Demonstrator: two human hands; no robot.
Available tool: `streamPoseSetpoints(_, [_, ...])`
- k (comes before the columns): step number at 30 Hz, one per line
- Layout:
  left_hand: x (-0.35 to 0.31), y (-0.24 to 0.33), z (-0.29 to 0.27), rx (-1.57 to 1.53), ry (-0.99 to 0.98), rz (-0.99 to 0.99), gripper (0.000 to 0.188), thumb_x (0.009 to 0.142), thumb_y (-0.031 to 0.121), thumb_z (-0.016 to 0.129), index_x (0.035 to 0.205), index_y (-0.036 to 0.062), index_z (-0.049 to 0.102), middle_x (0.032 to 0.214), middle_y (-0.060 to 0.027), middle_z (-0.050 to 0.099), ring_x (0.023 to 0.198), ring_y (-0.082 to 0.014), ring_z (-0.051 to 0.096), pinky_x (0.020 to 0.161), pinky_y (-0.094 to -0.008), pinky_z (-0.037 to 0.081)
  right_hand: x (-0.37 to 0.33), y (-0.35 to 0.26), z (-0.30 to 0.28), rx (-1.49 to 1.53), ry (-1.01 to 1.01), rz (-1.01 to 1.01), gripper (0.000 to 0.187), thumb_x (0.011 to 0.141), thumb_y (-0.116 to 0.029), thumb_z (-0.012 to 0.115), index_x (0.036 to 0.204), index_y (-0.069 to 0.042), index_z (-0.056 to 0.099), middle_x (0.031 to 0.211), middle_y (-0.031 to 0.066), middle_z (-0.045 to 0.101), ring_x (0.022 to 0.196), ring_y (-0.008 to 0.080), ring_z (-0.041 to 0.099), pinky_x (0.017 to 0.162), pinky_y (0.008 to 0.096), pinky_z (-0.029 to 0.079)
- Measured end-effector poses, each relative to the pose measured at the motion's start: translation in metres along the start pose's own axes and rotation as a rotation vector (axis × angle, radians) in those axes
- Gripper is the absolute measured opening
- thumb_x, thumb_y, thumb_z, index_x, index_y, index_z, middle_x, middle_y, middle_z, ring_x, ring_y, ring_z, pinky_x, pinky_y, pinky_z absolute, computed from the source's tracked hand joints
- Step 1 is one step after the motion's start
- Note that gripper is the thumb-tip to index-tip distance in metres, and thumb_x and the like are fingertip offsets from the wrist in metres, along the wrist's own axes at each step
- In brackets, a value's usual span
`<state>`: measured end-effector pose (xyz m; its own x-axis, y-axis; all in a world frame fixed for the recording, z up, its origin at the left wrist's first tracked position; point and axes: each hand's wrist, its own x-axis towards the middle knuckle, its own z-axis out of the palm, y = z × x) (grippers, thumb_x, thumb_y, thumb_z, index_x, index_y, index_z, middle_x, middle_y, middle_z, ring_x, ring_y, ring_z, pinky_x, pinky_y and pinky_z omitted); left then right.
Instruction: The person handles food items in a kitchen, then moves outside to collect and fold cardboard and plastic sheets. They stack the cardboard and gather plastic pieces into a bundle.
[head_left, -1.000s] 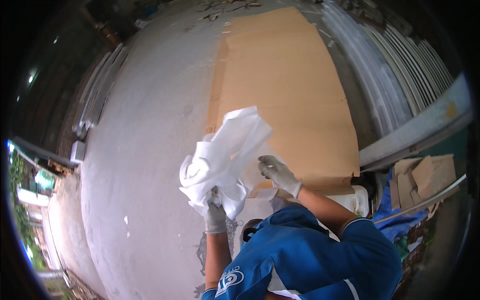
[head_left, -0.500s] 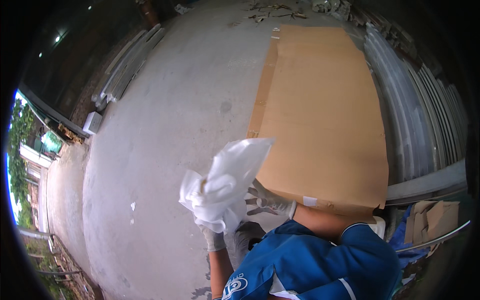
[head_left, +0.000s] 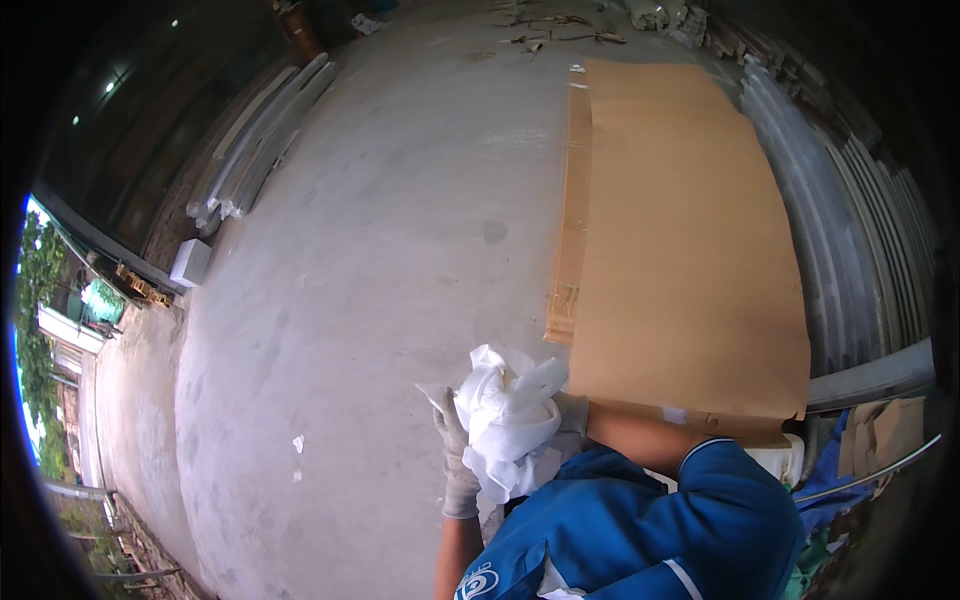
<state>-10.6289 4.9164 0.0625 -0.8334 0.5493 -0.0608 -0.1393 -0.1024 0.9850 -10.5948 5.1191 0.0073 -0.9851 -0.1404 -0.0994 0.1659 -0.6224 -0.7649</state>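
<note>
A crumpled bundle of thin white sheeting [head_left: 507, 425] is gathered between my two hands, in front of my body. My left hand [head_left: 456, 450], in a pale glove, presses the bundle's left side, with a loose corner of the sheeting sticking out by its fingertips. On the other side my right hand [head_left: 573, 412], also gloved, bears against the bundle. Folds of the sheeting hide most of the right hand's fingers. I cannot make out whether anything is wrapped inside.
A large flat cardboard sheet [head_left: 690, 230] lies on the concrete floor [head_left: 380, 250] to the right. Beyond it are long plastic-wrapped profiles [head_left: 800, 200]. More wrapped lengths [head_left: 265, 135] and a white box [head_left: 190, 262] stand at the left. Cardboard scraps [head_left: 885, 437] lie at the lower right.
The sheeting has gone from a taller, spread shape to a compact bundle, lower and further right. My right hand, spread beside it before, is now against it.
</note>
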Motion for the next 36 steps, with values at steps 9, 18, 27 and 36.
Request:
streamPoseSetpoints(9, [0.198,-0.025,-0.044,0.205,-0.245,0.17,0.098,0.064,0.03,0.088,0.144,0.0065,0.036,0.139,-0.0132,0.047,0.127,-0.0247,0.047,0.105,-0.0378,0.038,0.168,-0.065,-0.057,0.091,0.048,0.032,0.038,0.094,-0.031,0.061,0.123,-0.007,0.054,0.111,0.0025,0.061,0.096,0.0115,0.06,0.086,0.0269,0.05])
streamPoseSetpoints(18, [0.451,0.014,-0.123,0.154,-0.064,-0.014,0.074,0.072,0.017,0.084,0.134,0.0045,0.046,0.121,-0.0095,0.061,0.106,-0.0193,0.06,0.089,-0.0339,0.05,0.365,-0.212,-0.151,-0.367,0.554,0.162,0.034,0.093,-0.033,0.063,0.116,-0.008,0.056,0.1,0.0027,0.062,0.084,0.0126,0.062,0.075,0.0272,0.053])
streamPoseSetpoints(27, [0.636,-0.017,-0.268,0.067,0.43,-0.219,0.036,0.077,0.011,0.077,0.109,0.0046,0.064,0.102,-0.006,0.065,0.089,-0.0151,0.064,0.076,-0.0322,0.055,0.535,-0.313,-0.333,-0.794,0.688,0.168,0.025,0.093,-0.03,0.065,0.096,-0.005,0.059,0.082,-0.0003,0.059,0.073,0.0077,0.057,0.065,0.024,0.046])
streamPoseSetpoints(36, [0.989,0.061,-0.29,0.177,0.123,-0.199,0.066,0.076,0.02,0.08,0.133,0.0076,0.048,0.119,-0.0095,0.063,0.107,-0.0203,0.061,0.091,-0.0343,0.049,0.486,-0.26,-0.425,-0.242,1.26,0.682,0.026,0.088,-0.023,0.065,0.094,0.002,0.063,0.07,0.0078,0.06,0.056,0.0176,0.058,0.052,0.0311,0.05])
